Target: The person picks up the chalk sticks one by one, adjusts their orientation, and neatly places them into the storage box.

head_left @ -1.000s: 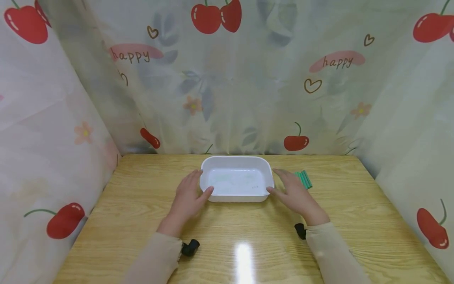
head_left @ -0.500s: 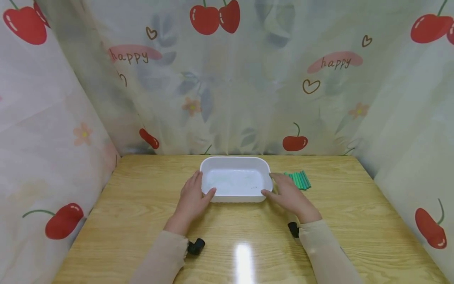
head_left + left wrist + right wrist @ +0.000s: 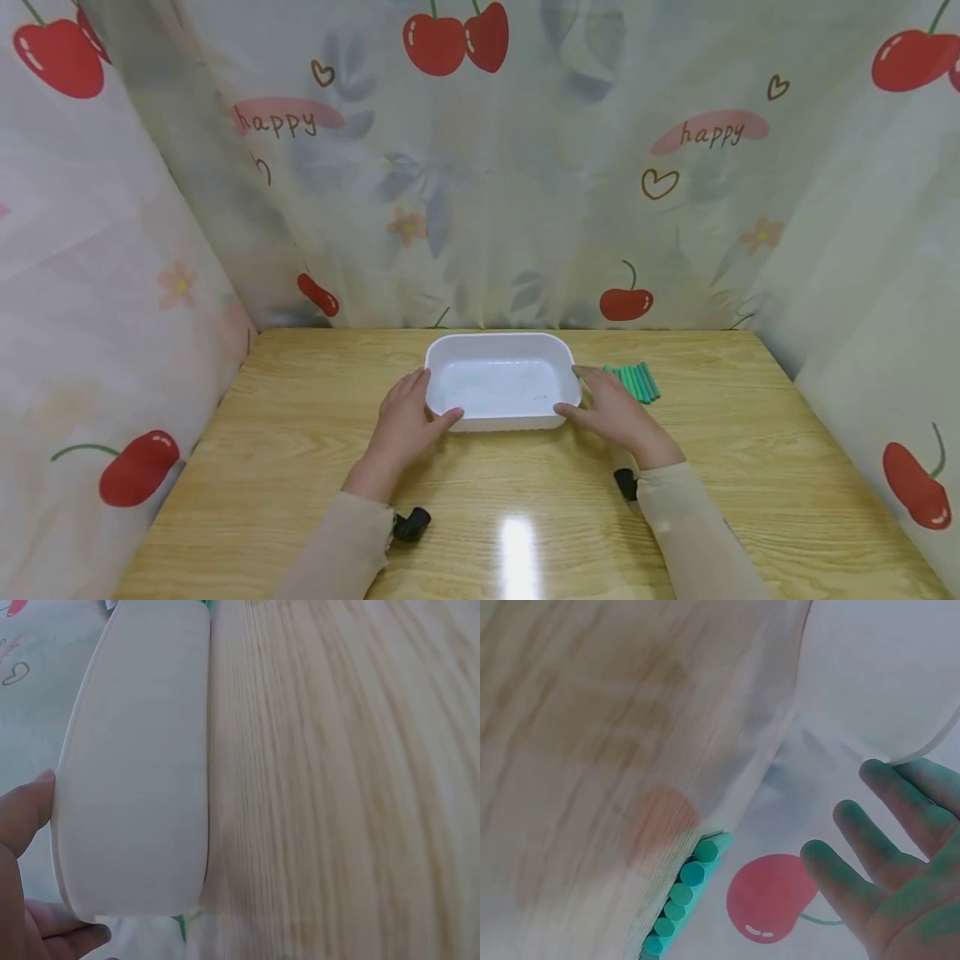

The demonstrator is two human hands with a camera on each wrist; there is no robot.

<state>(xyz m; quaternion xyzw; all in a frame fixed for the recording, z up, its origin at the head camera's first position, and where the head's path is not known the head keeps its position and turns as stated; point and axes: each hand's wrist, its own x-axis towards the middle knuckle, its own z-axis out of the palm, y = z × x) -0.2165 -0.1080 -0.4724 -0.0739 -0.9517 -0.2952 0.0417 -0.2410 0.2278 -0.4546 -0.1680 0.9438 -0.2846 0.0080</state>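
A white rectangular basin (image 3: 502, 423) with rounded corners sits at the back middle of the wooden table, faint marks on its floor. My left hand (image 3: 405, 417) grips its left end, thumb (image 3: 31, 802) at the front rim and the other fingers around the end wall. At the right end my right hand (image 3: 613, 412) holds the front corner between thumb and index finger; its other fingers (image 3: 866, 825) spread apart, with green smudges. Just right of this hand lies a row of green sticks (image 3: 637, 383), their ends hexagonal in the right wrist view (image 3: 679, 894). My right hand hides part of the row.
The wooden table (image 3: 517, 483) reaches back to a curtain (image 3: 480, 208) printed with cherries, which also stands along both sides. A black wrist mount (image 3: 412, 525) sits on my left forearm, another black mount (image 3: 626, 484) on the right.
Both hands have moved inward and closed around the basin's ends. More of the green sticks shows now that the right hand is further left. The basin stays in nearly the same place.
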